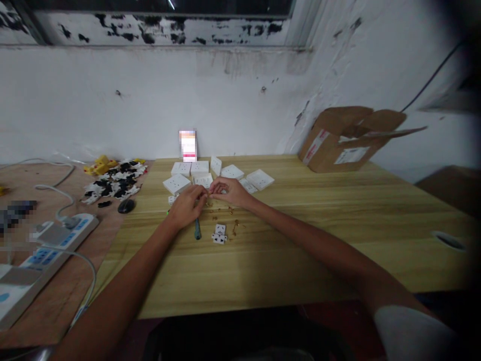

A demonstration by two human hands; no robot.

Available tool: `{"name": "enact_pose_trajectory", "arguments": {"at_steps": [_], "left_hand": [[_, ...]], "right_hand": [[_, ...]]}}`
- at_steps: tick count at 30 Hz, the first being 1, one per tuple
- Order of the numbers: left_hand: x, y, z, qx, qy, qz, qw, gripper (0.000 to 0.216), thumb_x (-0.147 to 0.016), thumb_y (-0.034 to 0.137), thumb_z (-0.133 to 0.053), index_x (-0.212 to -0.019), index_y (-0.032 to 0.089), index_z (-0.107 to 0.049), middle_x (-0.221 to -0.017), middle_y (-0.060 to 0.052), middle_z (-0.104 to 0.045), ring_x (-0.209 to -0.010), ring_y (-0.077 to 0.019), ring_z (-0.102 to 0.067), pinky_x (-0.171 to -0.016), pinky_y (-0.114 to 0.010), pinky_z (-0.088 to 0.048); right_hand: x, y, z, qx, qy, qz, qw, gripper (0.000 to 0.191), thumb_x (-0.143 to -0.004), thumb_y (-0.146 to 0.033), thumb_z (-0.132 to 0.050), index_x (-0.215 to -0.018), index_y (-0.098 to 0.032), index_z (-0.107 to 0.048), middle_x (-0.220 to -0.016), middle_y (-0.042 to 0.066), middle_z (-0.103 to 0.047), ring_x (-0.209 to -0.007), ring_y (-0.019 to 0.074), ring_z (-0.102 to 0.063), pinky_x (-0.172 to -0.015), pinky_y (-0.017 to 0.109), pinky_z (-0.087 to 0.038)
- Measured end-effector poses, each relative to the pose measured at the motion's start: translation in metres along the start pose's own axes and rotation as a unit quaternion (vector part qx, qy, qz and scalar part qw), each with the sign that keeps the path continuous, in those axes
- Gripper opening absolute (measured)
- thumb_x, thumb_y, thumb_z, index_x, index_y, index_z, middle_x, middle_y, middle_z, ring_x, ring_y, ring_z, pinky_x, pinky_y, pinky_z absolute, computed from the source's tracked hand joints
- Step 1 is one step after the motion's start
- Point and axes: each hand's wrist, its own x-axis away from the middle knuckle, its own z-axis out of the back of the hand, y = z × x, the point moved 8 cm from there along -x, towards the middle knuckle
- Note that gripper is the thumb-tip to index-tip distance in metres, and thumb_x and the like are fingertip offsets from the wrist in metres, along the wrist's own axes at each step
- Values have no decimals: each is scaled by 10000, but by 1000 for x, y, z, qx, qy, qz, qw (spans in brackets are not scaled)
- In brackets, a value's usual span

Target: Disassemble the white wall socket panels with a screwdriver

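Observation:
My left hand point(187, 206) and my right hand point(230, 191) meet fingertip to fingertip above the wooden table. Both are closed in a pinch; what lies between the fingers is too small to make out. Small brass-coloured metal pieces point(235, 226) are scattered just below and to the right of them. A screwdriver with a teal handle point(197, 229) lies under my left hand, its front part hidden. Nearer to me is a white socket insert point(220, 234) with dark slots. Behind my hands lie several white socket face plates point(177, 184), some face up and one open side up point(260, 180).
A lit phone point(188, 145) leans on the wall. An open cardboard box point(338, 143) stands at the back right. To the left are a pile of black and white plastic parts point(114, 183), yellow parts point(100, 165), a black mouse point(126, 205) and a power strip point(48, 246) with cables.

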Motion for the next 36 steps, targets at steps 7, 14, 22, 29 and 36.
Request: {"name": "enact_pose_trajectory", "arguments": {"at_steps": [7,14,22,29,36], "left_hand": [[1,-4,-1,4,-1,18,1000,154,-1006,302,-486,-1067,215,-598,-989,-72,-656,-931,-251,-618,-852,-401,-494],[2,-1,-1,5,-1,13,1000,128,-994,272,-475,-1052,219,-575,-958,-65,-633,-901,-251,-612,-817,-394,-492],[1,-2,-4,-7,-23,4,1000,245,-1048,317,-414,-992,212,-628,-930,-70,-659,-904,-247,-630,-851,-399,-497],[2,-6,-2,10,0,20,1000,156,-958,261,-556,-1108,220,-568,-1012,-60,-669,-914,-241,-641,-821,-387,-505],[2,-4,0,2,2,11,1000,109,-968,226,-497,-1057,229,-560,-966,-56,-637,-879,-234,-621,-808,-385,-502]], "right_hand": [[1,-5,-1,9,2,7,1000,216,-827,-322,-808,-956,-200,-685,-925,28,-726,-813,147,-657,-815,331,-561],[2,-6,-3,7,7,25,1000,220,-841,-339,-804,-964,-199,-687,-919,31,-720,-810,156,-658,-810,344,-563],[2,-9,-3,24,10,37,999,171,-859,-304,-778,-956,-200,-684,-907,24,-707,-797,149,-640,-799,337,-555],[2,-3,0,25,21,27,999,170,-851,-293,-778,-958,-202,-680,-914,25,-714,-799,147,-640,-805,337,-557],[3,-4,-1,15,25,19,999,187,-842,-315,-790,-944,-204,-680,-904,26,-709,-796,151,-641,-817,349,-568]]}}
